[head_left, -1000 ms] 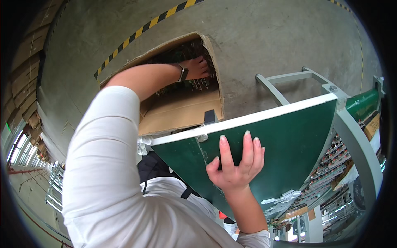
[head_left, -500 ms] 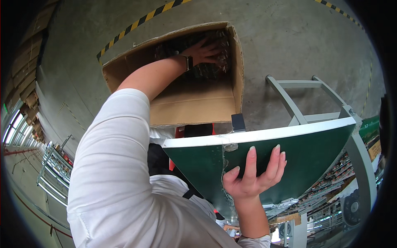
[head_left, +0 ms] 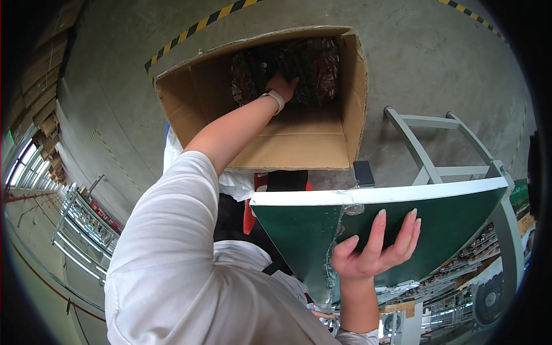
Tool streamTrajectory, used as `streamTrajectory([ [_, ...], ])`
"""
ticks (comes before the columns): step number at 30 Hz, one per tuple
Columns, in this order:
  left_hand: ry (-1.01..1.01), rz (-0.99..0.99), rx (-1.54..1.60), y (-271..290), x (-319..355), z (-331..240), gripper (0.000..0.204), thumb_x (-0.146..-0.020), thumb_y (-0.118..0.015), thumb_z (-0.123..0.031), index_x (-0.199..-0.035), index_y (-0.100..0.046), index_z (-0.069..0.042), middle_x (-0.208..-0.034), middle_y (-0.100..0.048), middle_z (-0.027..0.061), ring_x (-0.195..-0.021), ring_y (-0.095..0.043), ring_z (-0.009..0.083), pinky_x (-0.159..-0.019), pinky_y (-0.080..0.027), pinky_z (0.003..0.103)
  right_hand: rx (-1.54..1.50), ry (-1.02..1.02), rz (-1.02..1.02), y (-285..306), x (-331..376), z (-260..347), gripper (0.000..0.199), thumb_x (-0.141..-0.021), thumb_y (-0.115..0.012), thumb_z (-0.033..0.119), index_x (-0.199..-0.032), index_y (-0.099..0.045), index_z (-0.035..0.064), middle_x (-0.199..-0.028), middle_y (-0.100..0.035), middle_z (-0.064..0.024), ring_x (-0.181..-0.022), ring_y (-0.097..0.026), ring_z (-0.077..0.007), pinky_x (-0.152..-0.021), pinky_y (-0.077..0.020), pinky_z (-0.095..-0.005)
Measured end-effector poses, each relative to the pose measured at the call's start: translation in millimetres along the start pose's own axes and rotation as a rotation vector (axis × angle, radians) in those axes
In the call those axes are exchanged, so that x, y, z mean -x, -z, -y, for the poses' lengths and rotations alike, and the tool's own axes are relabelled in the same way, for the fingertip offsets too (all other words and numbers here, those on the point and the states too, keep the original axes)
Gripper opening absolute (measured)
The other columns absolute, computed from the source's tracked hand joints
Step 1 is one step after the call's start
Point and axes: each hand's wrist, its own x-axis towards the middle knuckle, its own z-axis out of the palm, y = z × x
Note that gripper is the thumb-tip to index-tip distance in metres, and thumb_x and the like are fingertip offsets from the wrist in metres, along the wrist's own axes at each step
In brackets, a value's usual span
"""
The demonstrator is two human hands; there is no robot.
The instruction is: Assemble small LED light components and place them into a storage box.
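My left hand (head_left: 282, 86) reaches deep into an open cardboard box (head_left: 307, 141). It is among dark, shiny pieces in clear wrapping (head_left: 313, 63), whose kind I cannot make out. Its thumb sticks out to the right. The other fingers are lost in the dark of the pile, so a grip cannot be told. My right hand (head_left: 376, 250) lies on the dark green tabletop (head_left: 454, 221) with its fingers stretched and apart, holding nothing. A strip of clear tape (head_left: 353, 209) crosses the table's white edge near its fingertips.
A grey metal frame (head_left: 422, 149) stands on the floor right of the box. A small dark block (head_left: 363, 173) sits between box and table edge. Something red (head_left: 249, 217) shows beside my legs. A metal rack (head_left: 83, 230) stands at the left. Black-and-yellow tape (head_left: 201, 24) marks the floor.
My left hand has gone from spread over the pile's right side to its middle, fingers now hidden and wrist turned. The view has shifted; my right hand stays on the tabletop.
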Motion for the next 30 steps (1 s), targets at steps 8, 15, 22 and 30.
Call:
streamTrajectory([
  [8, -0.283, 0.106, -0.044, 12, -53, 54, 0.042, -0.097, -0.064, -0.035, -0.121, -0.063, -0.002, -0.116, -0.07, 0.0237, -0.104, -0.067, 0.0437, -0.095, -0.054, 0.049, 0.022, 0.044, 0.004, 0, -1, 0, 0.049, -0.097, -0.046, 0.035, -0.134, -0.06, 0.0062, -0.145, -0.045, -0.0342, -0.135, -0.041, -0.0503, -0.111, -0.035, -0.0576],
  [15, -0.07, 0.416, 0.108, 30, -88, 62, 0.029, -0.095, -0.068, -0.023, -0.118, -0.067, -0.005, -0.106, -0.072, 0.0141, -0.094, -0.072, 0.0289, -0.08, -0.061, 0.046, -0.001, 0.006, 0.01, -1, 1, 2, 0.045, -0.096, -0.047, 0.037, -0.13, -0.063, 0.0117, -0.143, -0.047, -0.0332, -0.135, -0.039, -0.05, -0.112, -0.0339, -0.0584],
  [22, -0.317, 0.147, -0.184, 6, -87, 68, 0.038, -0.095, -0.065, -0.031, -0.12, -0.069, -0.003, -0.103, -0.071, 0.0206, -0.09, -0.071, 0.0348, -0.083, -0.058, 0.045, -0.007, -0.006, 0.001, -1, 2, 1, 0.044, -0.096, -0.048, 0.037, -0.129, -0.064, 0.0139, -0.144, -0.047, -0.0324, -0.136, -0.038, -0.0494, -0.113, -0.032, -0.0581],
  [30, -0.137, 0.138, 0.182, 7, -35, 34, 0.045, -0.095, -0.065, -0.042, -0.118, -0.07, -0.003, -0.099, -0.072, 0.0229, -0.086, -0.07, 0.0329, -0.081, -0.057, 0.043, 0.046, 0.045, 0.013, 2, -3, -1, 0.049, -0.098, -0.045, 0.033, -0.136, -0.059, 0.0044, -0.147, -0.045, -0.0337, -0.136, -0.041, -0.0495, -0.11, -0.0353, -0.0561],
])
